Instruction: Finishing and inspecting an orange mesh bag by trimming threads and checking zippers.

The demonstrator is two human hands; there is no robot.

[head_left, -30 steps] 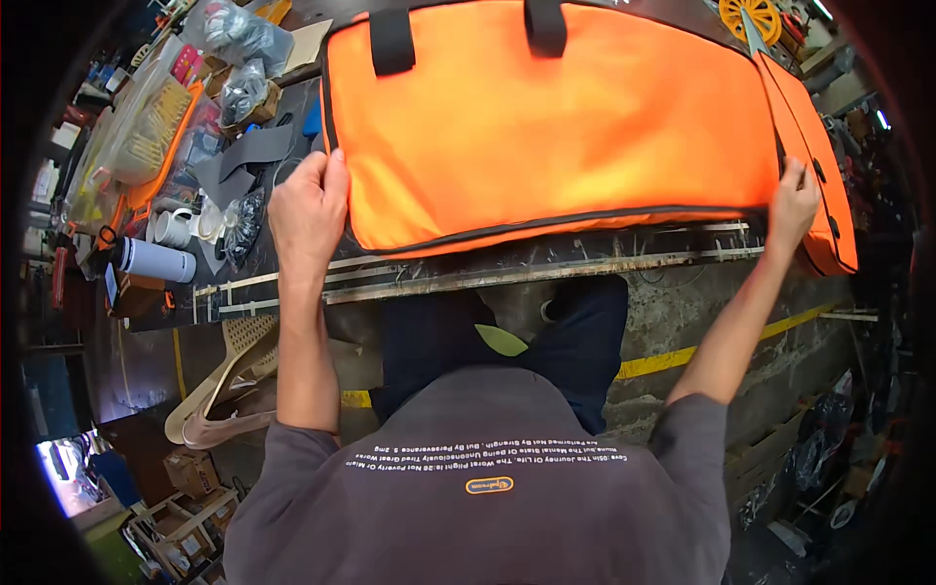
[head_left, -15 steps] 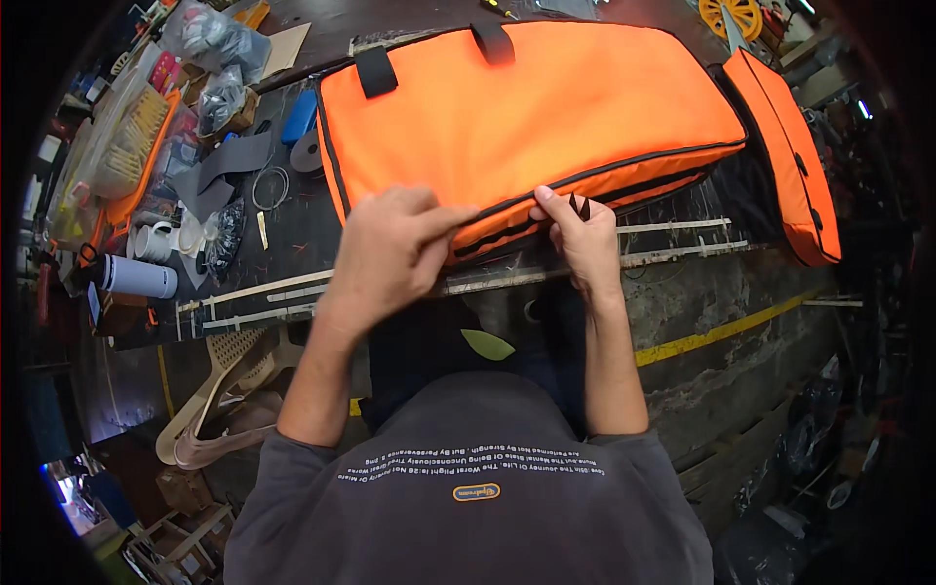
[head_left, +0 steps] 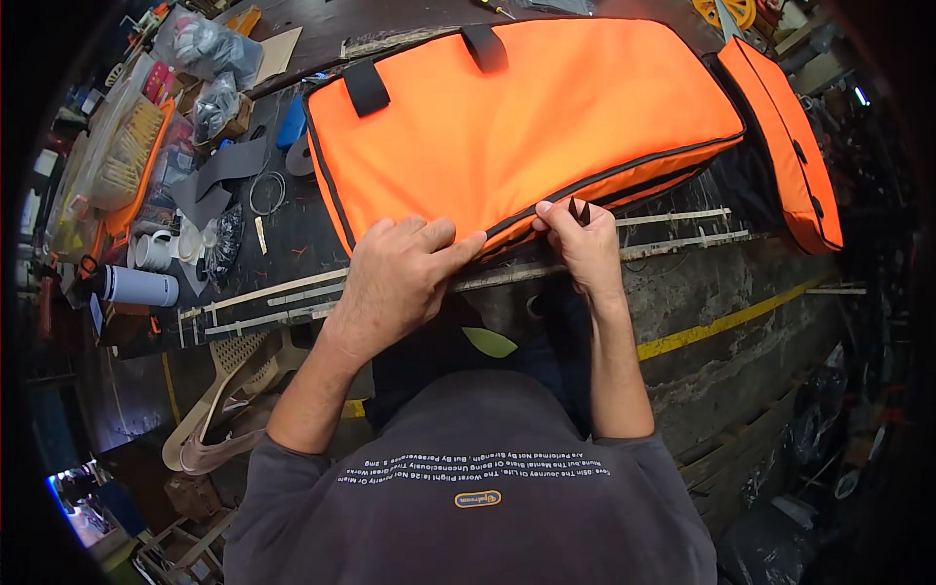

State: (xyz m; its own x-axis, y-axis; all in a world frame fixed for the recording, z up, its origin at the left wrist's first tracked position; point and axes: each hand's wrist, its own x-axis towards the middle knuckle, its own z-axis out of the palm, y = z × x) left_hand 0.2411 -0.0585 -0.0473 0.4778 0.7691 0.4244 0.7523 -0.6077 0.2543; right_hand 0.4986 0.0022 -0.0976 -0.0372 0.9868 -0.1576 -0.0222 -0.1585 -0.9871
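Note:
A large orange bag [head_left: 546, 107] with black piping and two black straps lies on the dark table in front of me. My left hand [head_left: 405, 278] is closed on its near edge, thumb and forefinger along the black piping. At the same edge, a little to the right, my right hand [head_left: 582, 239] has its thumb and forefinger pinched together by the piping. Small black thread snips [head_left: 579, 212] sit in that hand, two pointed tips showing above the fingers. Anything finer between the right fingertips is too small to make out.
A second, narrower orange bag [head_left: 790, 146] stands to the right. On the table's left are a blue-grey tumbler [head_left: 141, 286], a white mug [head_left: 152, 251], a coil of wire [head_left: 267, 193] and plastic boxes [head_left: 127, 151]. A beige chair [head_left: 229, 390] stands below the table edge.
The bag's left side has shifted toward me and slightly left. My left hand has come down with its near edge; my right hand stays close to the piping, slightly lower.

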